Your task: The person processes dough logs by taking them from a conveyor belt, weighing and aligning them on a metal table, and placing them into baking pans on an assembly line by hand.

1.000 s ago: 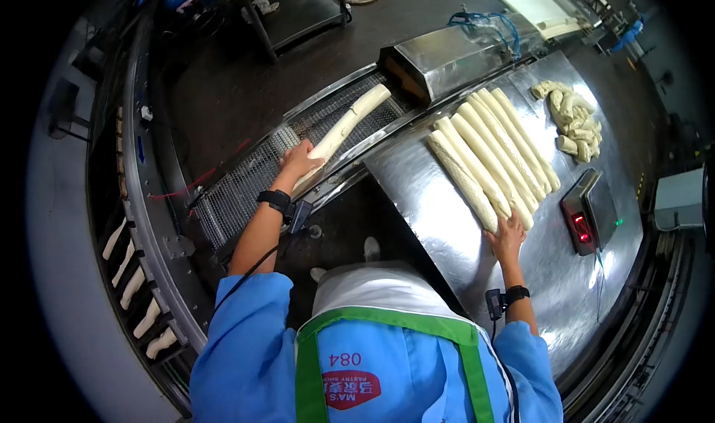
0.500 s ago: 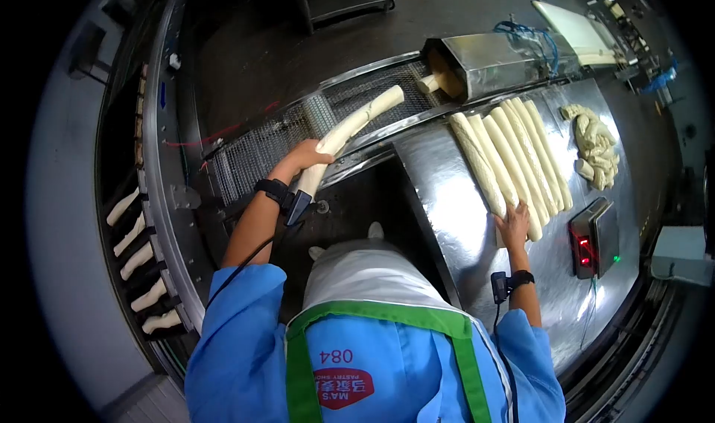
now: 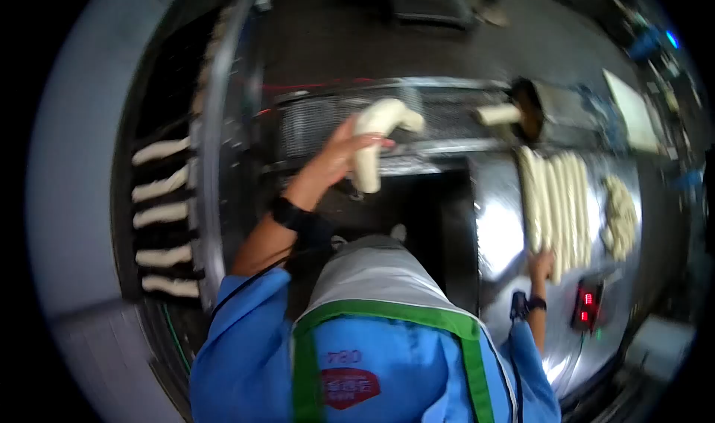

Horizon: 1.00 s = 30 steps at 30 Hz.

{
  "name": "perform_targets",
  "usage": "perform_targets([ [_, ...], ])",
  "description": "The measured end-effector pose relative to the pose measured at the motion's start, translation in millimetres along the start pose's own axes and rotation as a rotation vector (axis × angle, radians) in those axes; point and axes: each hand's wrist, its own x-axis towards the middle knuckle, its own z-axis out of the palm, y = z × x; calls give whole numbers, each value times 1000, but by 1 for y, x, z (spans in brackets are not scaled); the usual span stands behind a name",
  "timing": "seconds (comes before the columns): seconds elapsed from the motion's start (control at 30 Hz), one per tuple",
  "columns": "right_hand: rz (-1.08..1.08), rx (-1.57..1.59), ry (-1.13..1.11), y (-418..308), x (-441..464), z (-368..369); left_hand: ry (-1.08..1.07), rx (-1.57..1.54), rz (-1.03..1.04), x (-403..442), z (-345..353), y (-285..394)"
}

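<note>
My left hand [image 3: 339, 155] is closed around the middle of a thick pale dough roll [image 3: 381, 116], raised over the near side of the mesh conveyor [image 3: 313, 129]. The upper end of this roll bends over to the right, and its lower end hangs down beside my fingers. On the metal table [image 3: 500, 226], several long dough rolls [image 3: 570, 214] lie side by side. My right hand [image 3: 542, 265] grips the near end of the leftmost ones; blur partly hides its fingers.
Another dough piece [image 3: 499, 115] sticks out of the metal housing [image 3: 562, 114] onto the conveyor. A lump of dough [image 3: 619, 218] and a scale with red digits [image 3: 587, 307] are on the table's right. Dough strips [image 3: 162, 215] rest in dark trays at left.
My left hand has lifted the dough roll, which went from nearly straight to bent over. My right hand stays at the rolls' near end. The whole view has turned and shifted.
</note>
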Motion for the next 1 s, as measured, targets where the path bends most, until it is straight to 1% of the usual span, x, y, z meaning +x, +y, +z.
perform_targets([
  [0.03,8,10,-69,-5,0,-6,50,-36,39,-8,-6,6],
  [0.07,-101,104,-67,13,18,23,135,-42,68,-18,-10,18],
  [0.1,-120,138,-173,22,35,29,184,-70,137,-20,-21,24],
  [0.13,-142,421,-115,23,34,30,248,-98,207,-28,-29,38],
  [0.17,-21,711,-306,-17,12,-28,293,-126,274,-34,-35,56],
  [0.2,-22,786,-400,-27,24,-38,382,-144,350,-39,-45,73],
  [0.23,-10,870,-484,-25,17,-33,421,-166,471,-56,-57,91],
  [0.3,-166,1095,-419,-41,19,-26,564,6,699,-71,-90,122],
  [0.33,-180,1208,-423,-62,7,-43,597,50,786,-81,-109,141],
  [0.37,-200,1231,-415,-82,-6,-67,633,91,866,-88,-128,161],
  [0.43,-268,1225,-481,-92,18,-62,728,137,1034,-96,-160,194],
  [0.5,-365,1261,-434,-130,19,-85,858,198,1096,-113,-195,221],
  [0.53,-417,1283,-412,-145,18,-104,863,191,1116,-115,-218,230],
  [0.6,-515,1317,-368,-180,2,-152,1224,329,919,-114,-292,231],
  [0.63,-461,1320,-489,-203,-7,-183,1501,425,821,-104,-356,217],
  [0.67,-473,1309,-480,-222,-15,-208,1620,339,769,-96,-401,195],
  [0.7,-617,1151,-318,-238,-24,-228,1477,118,690,-99,-437,171],
  [0.73,-744,981,-158,-254,-32,-247,1187,-85,392,-119,-411,165],
  [0.77,-859,808,6,-276,-42,-268,1376,25,305,-122,-419,146],
  [0.8,-598,1171,-238,-305,-54,-288,1412,126,249,-125,-420,137],
  [0.83,-653,1269,-168,-336,-85,-305,1409,98,260,-134,-404,135],
  [0.87,-606,1189,-220,-366,-104,-333,1419,224,278,-138,-418,119],
  [0.9,-672,1205,-296,-388,-108,-346,1427,354,294,-142,-432,102],
  [0.93,-685,1290,-301,-415,-116,-352,1403,342,308,-149,-424,100],
  [0.97,-808,1216,-309,-446,-129,-369,1380,328,325,-156,-415,99],
  [1.0,-1076,1084,-106,-479,-160,-384,1386,437,292,-165,-397,110],
])
